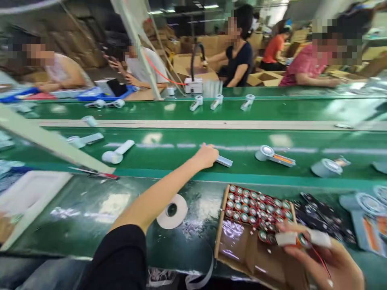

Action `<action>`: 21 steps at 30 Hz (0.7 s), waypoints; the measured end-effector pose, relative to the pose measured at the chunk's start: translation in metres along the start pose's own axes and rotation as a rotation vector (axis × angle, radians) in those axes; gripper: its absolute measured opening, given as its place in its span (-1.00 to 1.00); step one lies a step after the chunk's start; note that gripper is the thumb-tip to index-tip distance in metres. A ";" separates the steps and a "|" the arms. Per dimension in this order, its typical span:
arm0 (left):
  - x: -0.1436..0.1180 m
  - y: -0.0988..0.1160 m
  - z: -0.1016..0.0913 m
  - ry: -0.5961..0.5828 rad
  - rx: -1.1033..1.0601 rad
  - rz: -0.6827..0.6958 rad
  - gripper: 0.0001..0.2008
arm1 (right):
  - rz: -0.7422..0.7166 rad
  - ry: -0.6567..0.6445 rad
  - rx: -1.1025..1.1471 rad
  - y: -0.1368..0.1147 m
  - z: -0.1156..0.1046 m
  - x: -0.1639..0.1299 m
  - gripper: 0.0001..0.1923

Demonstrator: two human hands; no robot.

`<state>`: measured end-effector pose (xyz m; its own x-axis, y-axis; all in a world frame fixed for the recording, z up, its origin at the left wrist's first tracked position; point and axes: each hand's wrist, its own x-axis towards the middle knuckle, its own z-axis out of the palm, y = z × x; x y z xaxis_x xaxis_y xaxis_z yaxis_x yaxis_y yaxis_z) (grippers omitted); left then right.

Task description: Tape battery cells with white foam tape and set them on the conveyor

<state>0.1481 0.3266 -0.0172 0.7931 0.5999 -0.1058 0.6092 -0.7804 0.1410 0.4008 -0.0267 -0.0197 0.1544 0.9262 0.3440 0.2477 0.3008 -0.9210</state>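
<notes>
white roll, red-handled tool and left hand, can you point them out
White roll (181,212), head view: flat face, right of its hole.
Red-handled tool (109,176), head view: its handle.
Left hand (207,156), head view: back of the hand.

Motor (302,240): small, round, with a greenish end face; held at the carton's (236,241) right edge.
Wire (321,259): thin, red, trailing from the motor to a pale tip.
Handle (224,161): pale blue, slim, slanted on the green belt (163,155); other end hidden.
</notes>
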 end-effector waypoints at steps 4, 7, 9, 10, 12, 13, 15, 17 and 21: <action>0.020 -0.014 -0.008 -0.044 -0.117 0.019 -0.93 | -0.123 0.001 0.077 -0.013 0.006 0.068 -0.47; 0.025 -0.015 -0.020 -0.072 -0.196 0.015 -0.90 | -0.074 -0.052 0.044 -0.015 0.027 0.140 -0.48; 0.025 -0.016 -0.025 -0.077 -0.244 0.013 -0.84 | -0.020 -0.147 -0.091 -0.006 0.045 0.183 -0.46; 0.024 -0.016 -0.026 -0.074 -0.266 0.012 -0.83 | -0.017 -0.208 -0.198 0.002 0.054 0.201 -0.48; 0.021 -0.015 -0.027 -0.053 -0.302 -0.003 -0.81 | -0.052 -0.331 -0.473 0.020 0.070 0.229 -0.51; 0.020 -0.013 -0.027 -0.036 -0.316 -0.020 -0.78 | -0.075 -0.380 -0.602 0.029 0.077 0.239 -0.53; 0.019 -0.008 -0.023 0.005 -0.333 -0.066 -0.72 | -0.104 -0.451 -0.787 0.043 0.088 0.250 -0.61; 0.020 -0.003 -0.017 0.043 -0.337 -0.109 -0.71 | -0.104 -0.513 -0.867 0.053 0.093 0.254 -0.68; 0.024 0.007 -0.008 0.070 -0.330 -0.172 -0.78 | -0.109 -0.637 -1.023 0.062 0.098 0.249 -0.64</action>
<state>0.1719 0.3369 -0.0106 0.6700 0.7369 -0.0899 0.6912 -0.5752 0.4374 0.3609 0.2449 -0.0094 -0.3419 0.9397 -0.0056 0.9164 0.3321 -0.2234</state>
